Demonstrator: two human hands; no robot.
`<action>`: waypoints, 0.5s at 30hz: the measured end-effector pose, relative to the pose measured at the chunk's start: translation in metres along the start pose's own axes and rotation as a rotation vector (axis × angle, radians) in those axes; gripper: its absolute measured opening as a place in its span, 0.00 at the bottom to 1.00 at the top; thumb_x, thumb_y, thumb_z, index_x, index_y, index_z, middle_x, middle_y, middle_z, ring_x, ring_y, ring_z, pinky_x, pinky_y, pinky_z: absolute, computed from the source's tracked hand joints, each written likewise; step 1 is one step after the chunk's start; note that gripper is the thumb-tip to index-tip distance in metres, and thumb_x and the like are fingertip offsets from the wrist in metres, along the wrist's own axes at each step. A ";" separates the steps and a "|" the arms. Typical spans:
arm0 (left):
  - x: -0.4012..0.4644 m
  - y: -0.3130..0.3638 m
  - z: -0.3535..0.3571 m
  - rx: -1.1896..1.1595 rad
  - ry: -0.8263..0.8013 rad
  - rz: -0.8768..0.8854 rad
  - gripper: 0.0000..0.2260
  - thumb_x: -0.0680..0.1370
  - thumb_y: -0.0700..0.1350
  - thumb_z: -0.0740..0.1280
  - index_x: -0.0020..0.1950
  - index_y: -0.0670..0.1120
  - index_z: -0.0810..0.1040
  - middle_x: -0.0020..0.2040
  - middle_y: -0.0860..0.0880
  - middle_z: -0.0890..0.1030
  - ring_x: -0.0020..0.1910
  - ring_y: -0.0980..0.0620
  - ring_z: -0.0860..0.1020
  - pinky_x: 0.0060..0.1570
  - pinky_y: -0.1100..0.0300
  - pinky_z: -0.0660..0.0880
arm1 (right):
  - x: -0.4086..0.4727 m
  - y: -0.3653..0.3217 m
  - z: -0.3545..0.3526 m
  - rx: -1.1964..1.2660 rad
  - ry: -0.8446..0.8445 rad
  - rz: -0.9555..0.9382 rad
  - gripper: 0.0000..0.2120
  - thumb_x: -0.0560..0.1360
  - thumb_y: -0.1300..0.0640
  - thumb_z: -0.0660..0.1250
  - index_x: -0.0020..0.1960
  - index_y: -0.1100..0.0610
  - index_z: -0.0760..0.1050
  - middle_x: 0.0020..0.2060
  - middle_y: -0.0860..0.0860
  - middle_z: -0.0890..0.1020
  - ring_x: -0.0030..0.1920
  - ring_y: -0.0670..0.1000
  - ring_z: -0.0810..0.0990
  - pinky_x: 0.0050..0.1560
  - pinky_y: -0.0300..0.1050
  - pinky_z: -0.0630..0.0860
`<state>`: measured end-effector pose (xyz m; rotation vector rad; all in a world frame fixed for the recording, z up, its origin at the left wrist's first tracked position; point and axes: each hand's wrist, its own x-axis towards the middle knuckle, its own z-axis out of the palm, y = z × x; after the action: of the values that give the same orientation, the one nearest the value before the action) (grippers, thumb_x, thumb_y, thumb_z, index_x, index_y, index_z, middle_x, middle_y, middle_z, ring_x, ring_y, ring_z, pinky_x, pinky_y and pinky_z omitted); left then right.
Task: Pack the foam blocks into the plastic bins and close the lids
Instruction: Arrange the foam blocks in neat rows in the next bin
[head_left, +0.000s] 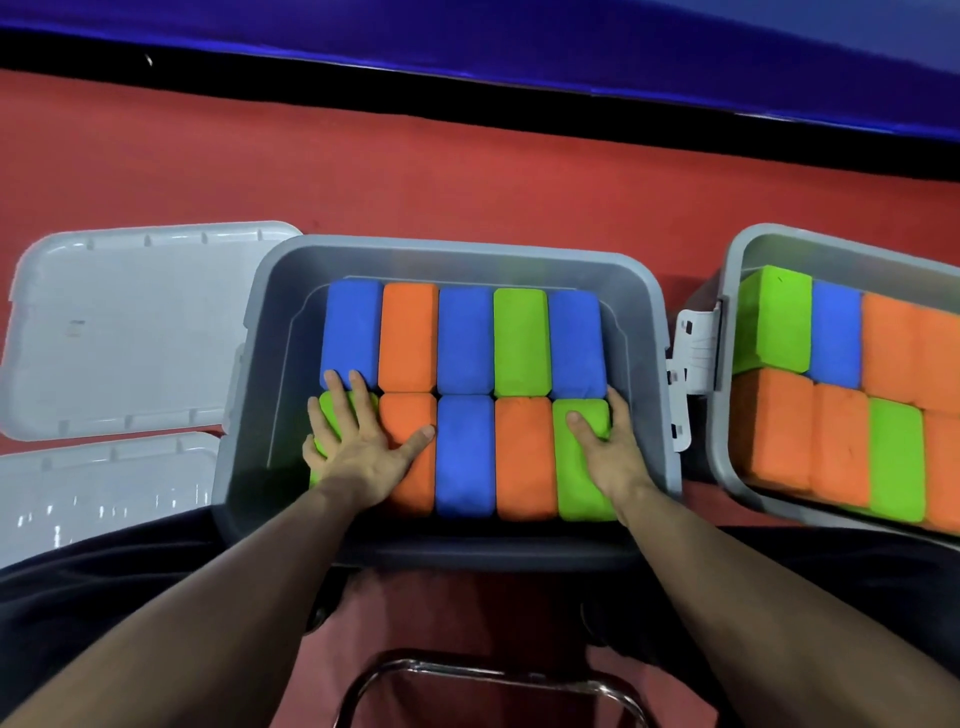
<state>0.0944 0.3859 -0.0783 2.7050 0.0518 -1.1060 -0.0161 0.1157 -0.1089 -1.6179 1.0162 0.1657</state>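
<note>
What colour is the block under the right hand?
Green; the right hand rests on a green block, seen in the head view.

A red floor (467, 171) is spreading out, a chrome chair frame (488, 675) lying on it, a blue mat (519, 36) bordering it beyond.

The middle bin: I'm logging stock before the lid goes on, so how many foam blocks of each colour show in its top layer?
Middle bin, top layer only:
Blue blocks: 4
Orange blocks: 3
Green blocks: 3
Total: 10
The left hand covers much of one green block.
</note>
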 end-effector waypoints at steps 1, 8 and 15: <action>-0.001 0.000 0.000 -0.005 -0.006 0.001 0.53 0.69 0.81 0.53 0.77 0.56 0.24 0.75 0.53 0.21 0.79 0.42 0.30 0.77 0.38 0.43 | -0.001 -0.001 0.000 -0.003 0.001 -0.001 0.30 0.80 0.48 0.69 0.77 0.39 0.59 0.64 0.45 0.80 0.64 0.50 0.78 0.72 0.52 0.71; -0.001 0.001 -0.002 -0.003 -0.003 0.004 0.53 0.70 0.80 0.53 0.77 0.56 0.24 0.76 0.53 0.21 0.79 0.42 0.30 0.77 0.38 0.43 | -0.003 -0.005 0.000 -0.071 -0.023 -0.019 0.33 0.82 0.47 0.65 0.81 0.39 0.53 0.67 0.40 0.73 0.66 0.45 0.70 0.69 0.41 0.65; -0.001 0.000 0.001 -0.006 0.015 0.006 0.53 0.69 0.81 0.53 0.77 0.57 0.24 0.76 0.54 0.21 0.79 0.43 0.30 0.77 0.37 0.43 | 0.004 -0.001 -0.004 -0.058 -0.065 0.011 0.35 0.81 0.43 0.66 0.80 0.35 0.50 0.74 0.41 0.70 0.72 0.47 0.69 0.76 0.49 0.64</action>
<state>0.0929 0.3852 -0.0787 2.7065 0.0499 -1.0827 -0.0143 0.1103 -0.1091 -1.6491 0.9780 0.2561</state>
